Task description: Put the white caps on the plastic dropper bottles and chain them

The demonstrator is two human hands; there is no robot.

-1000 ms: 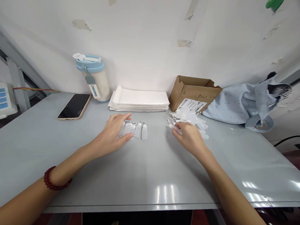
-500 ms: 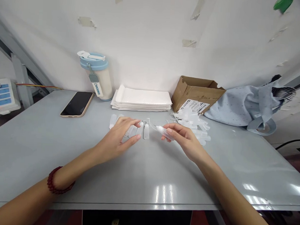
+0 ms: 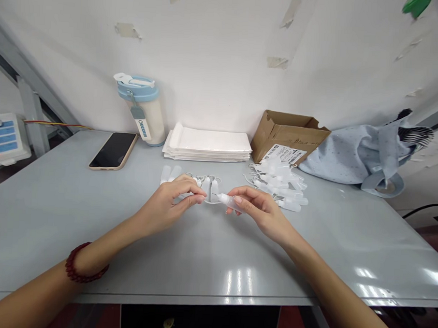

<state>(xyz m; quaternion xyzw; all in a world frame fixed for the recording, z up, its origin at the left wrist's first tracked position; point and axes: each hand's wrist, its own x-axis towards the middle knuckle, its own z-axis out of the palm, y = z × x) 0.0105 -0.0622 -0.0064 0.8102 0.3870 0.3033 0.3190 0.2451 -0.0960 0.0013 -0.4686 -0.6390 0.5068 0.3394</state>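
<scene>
My right hand [image 3: 255, 207] holds a small translucent bottle [image 3: 230, 201] with a white tip pointing left. From that tip a thin white strap curves left to my left hand [image 3: 181, 196], whose thumb and index finger pinch its end. Several similar bottles lie side by side behind and beside my left hand, one of them a small bottle [image 3: 214, 189] just beyond the strap; my fingers partly hide the others. To the right of my right hand rests a loose pile of more translucent bottles [image 3: 279, 181] with straps.
A stack of white envelopes [image 3: 209, 143] lies against the wall, between a blue-lidded tumbler [image 3: 148, 117] and an open cardboard box [image 3: 287, 138]. A phone [image 3: 113, 151] lies at left, a light blue cloth bag [image 3: 346, 152] at right. The table's front edge [image 3: 198, 301] is near.
My right hand has moved left and slightly down with the bottle. The fingers of my left hand, apart before, have closed on the strap end.
</scene>
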